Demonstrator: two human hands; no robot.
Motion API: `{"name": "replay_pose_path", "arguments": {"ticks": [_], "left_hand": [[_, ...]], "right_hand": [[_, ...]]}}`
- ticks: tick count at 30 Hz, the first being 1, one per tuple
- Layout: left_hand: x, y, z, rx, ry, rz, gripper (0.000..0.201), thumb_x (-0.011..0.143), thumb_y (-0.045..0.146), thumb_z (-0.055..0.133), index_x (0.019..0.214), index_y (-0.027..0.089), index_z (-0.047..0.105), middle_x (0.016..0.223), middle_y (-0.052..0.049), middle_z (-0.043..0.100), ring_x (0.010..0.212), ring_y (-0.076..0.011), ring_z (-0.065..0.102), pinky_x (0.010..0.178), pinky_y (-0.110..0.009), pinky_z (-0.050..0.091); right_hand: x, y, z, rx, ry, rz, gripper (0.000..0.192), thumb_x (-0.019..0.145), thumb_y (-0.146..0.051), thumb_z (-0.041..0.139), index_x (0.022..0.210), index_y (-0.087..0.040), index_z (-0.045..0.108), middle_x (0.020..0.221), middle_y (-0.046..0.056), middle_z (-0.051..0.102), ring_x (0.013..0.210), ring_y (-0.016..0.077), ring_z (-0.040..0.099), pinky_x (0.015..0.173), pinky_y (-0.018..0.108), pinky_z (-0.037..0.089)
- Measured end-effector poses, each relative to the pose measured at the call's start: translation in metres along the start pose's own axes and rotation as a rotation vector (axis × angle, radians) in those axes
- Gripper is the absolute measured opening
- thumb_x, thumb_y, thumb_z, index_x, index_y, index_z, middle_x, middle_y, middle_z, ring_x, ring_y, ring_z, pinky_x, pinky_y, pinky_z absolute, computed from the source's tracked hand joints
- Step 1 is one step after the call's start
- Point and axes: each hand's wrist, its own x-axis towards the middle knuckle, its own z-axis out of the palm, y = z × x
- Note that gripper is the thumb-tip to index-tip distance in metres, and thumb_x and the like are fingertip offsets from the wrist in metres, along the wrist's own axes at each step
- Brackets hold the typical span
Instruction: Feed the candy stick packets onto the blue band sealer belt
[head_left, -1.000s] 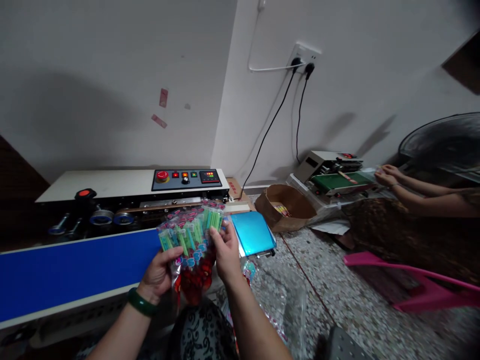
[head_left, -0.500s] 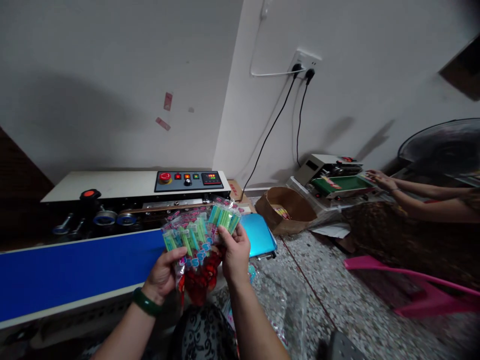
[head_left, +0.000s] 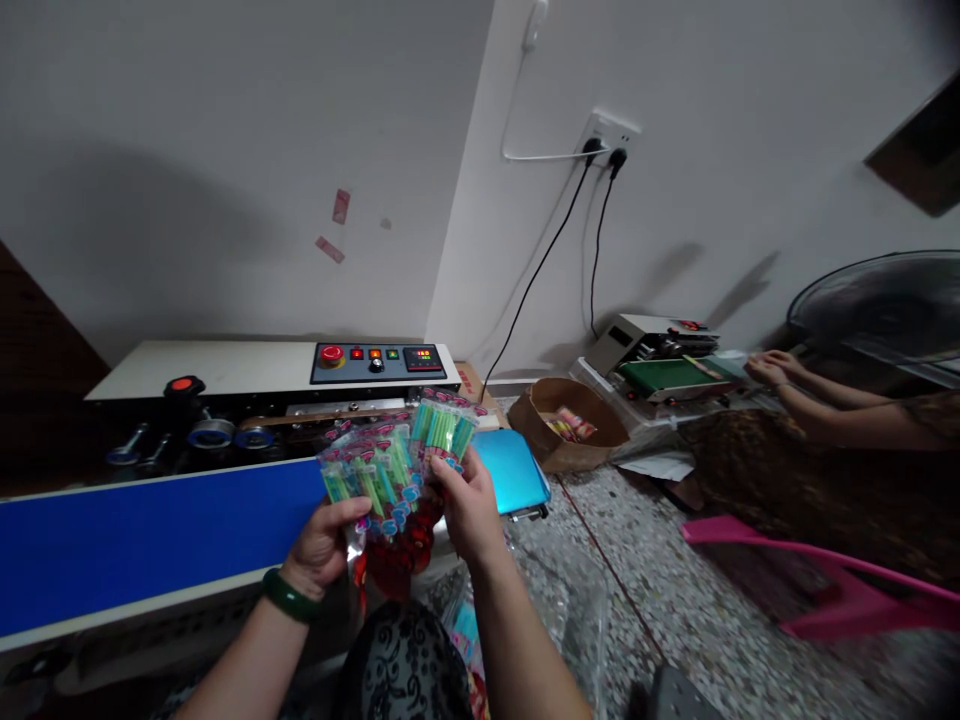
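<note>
Both hands grip a fan of clear packets (head_left: 394, 465) filled with green and blue sticks, just in front of the sealing machine (head_left: 270, 385). Left hand (head_left: 322, 545) pinches the stack's lower edge; right hand (head_left: 466, 505) clamps the rightmost packet. Compared with half a second ago, that packet has drawn back against the others.

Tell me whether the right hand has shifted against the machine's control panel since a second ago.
Yes. The right hand, gripping a packet, has moved slightly right and up, nearer the control panel's right end.
</note>
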Motion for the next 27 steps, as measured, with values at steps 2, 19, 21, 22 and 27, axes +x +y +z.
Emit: {"name": "replay_pose_path", "arguments": {"ticks": [2, 19, 21, 22, 27], "left_hand": [[0.0, 0.0, 0.0, -0.015, 0.017, -0.006, 0.038, 0.057, 0.007, 0.061, 0.095, 0.011, 0.064, 0.073, -0.009, 0.07, 0.072, -0.0277, 0.066, 0.073, -0.041, 0.052], [-0.008, 0.002, 0.003, -0.061, -0.197, -0.143, 0.04, 0.055, 0.009, 0.06, 0.095, 0.012, 0.064, 0.08, -0.009, 0.07, 0.087, -0.0323, 0.061, 0.079, -0.045, 0.049], [-0.008, 0.004, 0.002, -0.065, -0.192, -0.128, 0.041, 0.055, 0.009, 0.06, 0.096, 0.012, 0.063, 0.078, -0.009, 0.071, 0.087, -0.0322, 0.061, 0.08, -0.045, 0.049], [-0.008, 0.005, 0.0, -0.07, -0.182, -0.126, 0.04, 0.055, 0.009, 0.06, 0.095, 0.012, 0.064, 0.075, -0.009, 0.071, 0.087, -0.0321, 0.061, 0.081, -0.044, 0.048], [-0.008, 0.016, -0.015, -0.074, -0.117, -0.106, 0.021, 0.053, 0.011, 0.063, 0.073, 0.013, 0.069, 0.065, -0.008, 0.07, 0.083, -0.0324, 0.062, 0.082, -0.045, 0.048]], "right_hand": [[0.001, 0.003, -0.001, 0.047, -0.002, 0.008, 0.029, 0.069, -0.028, 0.062, 0.095, -0.017, 0.057, 0.086, 0.003, 0.065, 0.072, 0.0145, 0.059, 0.064, 0.026, 0.049], [-0.011, 0.004, -0.016, -0.114, -0.129, 0.126, 0.03, 0.064, -0.028, 0.066, 0.091, -0.02, 0.055, 0.069, -0.003, 0.061, 0.055, 0.0104, 0.054, 0.048, 0.02, 0.043], [-0.01, 0.007, -0.019, -0.027, -0.117, 0.156, 0.026, 0.068, -0.032, 0.062, 0.09, -0.019, 0.055, 0.075, -0.001, 0.063, 0.06, 0.0114, 0.057, 0.051, 0.02, 0.045], [-0.006, 0.009, -0.022, 0.013, -0.103, 0.172, 0.025, 0.07, -0.033, 0.06, 0.089, -0.019, 0.055, 0.079, 0.001, 0.064, 0.062, 0.0121, 0.058, 0.054, 0.021, 0.046], [0.035, 0.025, -0.053, 0.044, 0.082, 0.266, 0.026, 0.061, -0.03, 0.065, 0.078, -0.018, 0.05, 0.069, 0.002, 0.065, 0.055, 0.0159, 0.062, 0.053, 0.027, 0.047]]}}
